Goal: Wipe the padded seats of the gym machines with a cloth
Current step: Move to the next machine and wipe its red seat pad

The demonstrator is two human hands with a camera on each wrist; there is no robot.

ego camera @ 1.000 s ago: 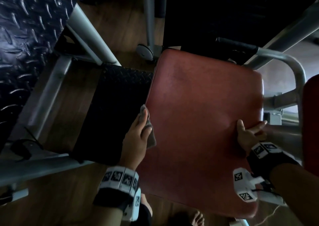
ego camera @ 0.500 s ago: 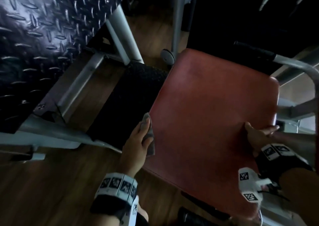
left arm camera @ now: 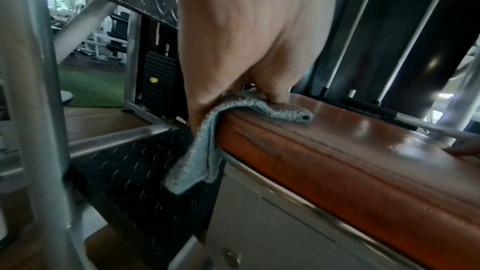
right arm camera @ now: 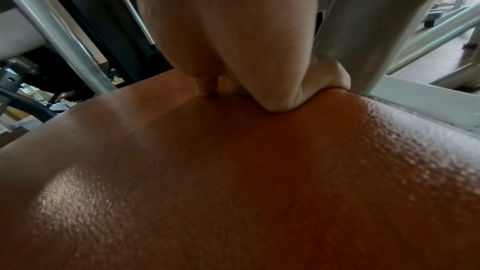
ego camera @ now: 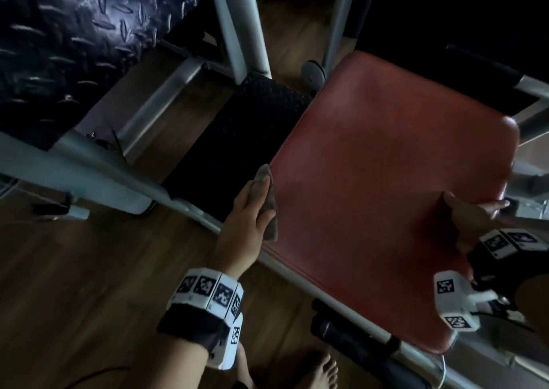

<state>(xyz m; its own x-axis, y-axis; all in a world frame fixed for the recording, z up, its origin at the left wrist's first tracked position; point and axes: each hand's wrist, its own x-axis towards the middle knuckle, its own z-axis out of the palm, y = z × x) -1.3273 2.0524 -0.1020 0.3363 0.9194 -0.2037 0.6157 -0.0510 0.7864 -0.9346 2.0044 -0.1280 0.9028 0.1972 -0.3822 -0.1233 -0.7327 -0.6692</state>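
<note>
The left hand (ego camera: 246, 210) pressed the cloth (left arm camera: 207, 147) over the seat (ego camera: 386, 180) edge, fingers curled on it; the right hand (ego camera: 472, 219) gripped the opposite edge.

Head camera: looks steeply down from above my hands onto the red seat pad (ego camera: 386, 180), wood floor (ego camera: 89, 269) around it, both wrists in frame. Left wrist camera: low, close, faces along my left hand (left arm camera: 246, 38) across the pad's left edge, the cloth (left arm camera: 205, 147) draped over it. Right wrist camera: nearly on the pad surface (right arm camera: 233, 171), faces along my right hand (right arm camera: 233, 38) at the right edge. All three share the pad.
</note>
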